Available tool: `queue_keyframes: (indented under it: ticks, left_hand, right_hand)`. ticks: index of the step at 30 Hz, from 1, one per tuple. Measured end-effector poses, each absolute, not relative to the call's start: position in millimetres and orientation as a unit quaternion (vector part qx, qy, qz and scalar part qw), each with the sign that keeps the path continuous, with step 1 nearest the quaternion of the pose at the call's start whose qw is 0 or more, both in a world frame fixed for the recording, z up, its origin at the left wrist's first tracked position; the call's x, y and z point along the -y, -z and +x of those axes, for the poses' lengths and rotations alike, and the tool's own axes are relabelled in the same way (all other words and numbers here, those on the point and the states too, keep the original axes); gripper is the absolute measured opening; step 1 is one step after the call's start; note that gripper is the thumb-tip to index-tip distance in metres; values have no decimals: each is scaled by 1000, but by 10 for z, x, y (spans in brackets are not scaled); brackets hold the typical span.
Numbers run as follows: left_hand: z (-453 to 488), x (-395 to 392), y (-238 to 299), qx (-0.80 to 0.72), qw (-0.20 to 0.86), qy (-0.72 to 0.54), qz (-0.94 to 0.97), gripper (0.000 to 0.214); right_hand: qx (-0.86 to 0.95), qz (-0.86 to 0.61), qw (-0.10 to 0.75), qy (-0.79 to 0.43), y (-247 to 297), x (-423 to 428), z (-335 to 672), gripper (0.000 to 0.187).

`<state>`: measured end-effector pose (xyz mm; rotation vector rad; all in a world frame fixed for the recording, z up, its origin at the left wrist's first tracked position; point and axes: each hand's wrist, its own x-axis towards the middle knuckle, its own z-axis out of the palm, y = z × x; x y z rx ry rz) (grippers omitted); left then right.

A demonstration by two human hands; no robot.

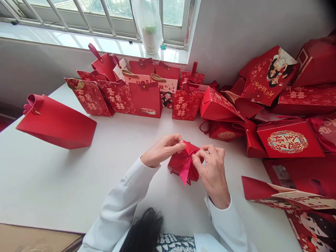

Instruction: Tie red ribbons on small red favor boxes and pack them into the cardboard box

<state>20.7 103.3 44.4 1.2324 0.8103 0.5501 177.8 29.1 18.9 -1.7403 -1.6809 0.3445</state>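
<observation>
A small red gift box (175, 163) stands on the white table in front of me, with a pinkish-red ribbon (186, 170) at its top and one tail hanging down the near side. My left hand (168, 148) is closed in a pinch on the ribbon at the upper left of the knot. On the other side, my right hand (212, 169) pinches at the ribbon just right of the knot; its fingertips partly hide what they hold. Both hands are close together over the box, which stays on the tabletop.
Red paper gift bags (119, 98) stand in rows along the wall below the window. A larger red bag (60, 122) leans on the left of the table (112, 140). Red boxes (290, 138) and bags are heaped at right. A wrapped glass (151, 35) is on the sill.
</observation>
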Motion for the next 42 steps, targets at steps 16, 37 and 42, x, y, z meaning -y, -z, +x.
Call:
queue_keyframes:
  ticks: [16,37,42]
  left_hand:
    - [195,-945,-339,-434,668,-251,550,19]
    - [164,-887,-356,-412,630,-256,607,23]
    - [208,-874,-369,-439,580,-258,636,13]
  right_hand:
    - [620,-690,333,-166,-256,-255,1880,42]
    - [742,-560,366,33,-326,-73,1894,28]
    - [747,-557,355,76,-204,-35,1857,17]
